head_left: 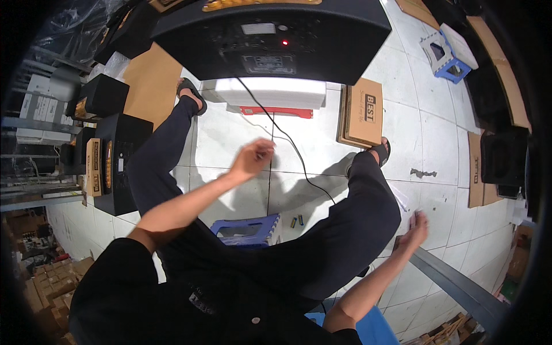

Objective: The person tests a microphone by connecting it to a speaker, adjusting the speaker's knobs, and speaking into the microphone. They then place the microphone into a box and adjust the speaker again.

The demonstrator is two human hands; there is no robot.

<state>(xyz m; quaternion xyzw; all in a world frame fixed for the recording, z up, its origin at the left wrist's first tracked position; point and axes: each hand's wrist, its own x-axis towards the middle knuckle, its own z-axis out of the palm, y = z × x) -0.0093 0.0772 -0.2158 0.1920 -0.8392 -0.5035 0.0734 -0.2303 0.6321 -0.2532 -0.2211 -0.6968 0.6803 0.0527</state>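
Note:
My left hand hangs over the white tiled floor between my knees, its fingers curled in; whatever they might hold is hidden. Away to the right, past my right knee, my right hand has its fingers closed, with a tiny greyish bit at the tips that I cannot make out. In front of me stands a big black speaker, its rear panel showing a lit red light. A black cable runs down from it past my left hand toward my right thigh. Two small yellow-and-black batteries lie on the floor.
Below the speaker are a white foam block and a red bar. Brown cartons stand by my right foot. A blue-and-white folding stool is between my legs, another stool far right. Black speakers line the left.

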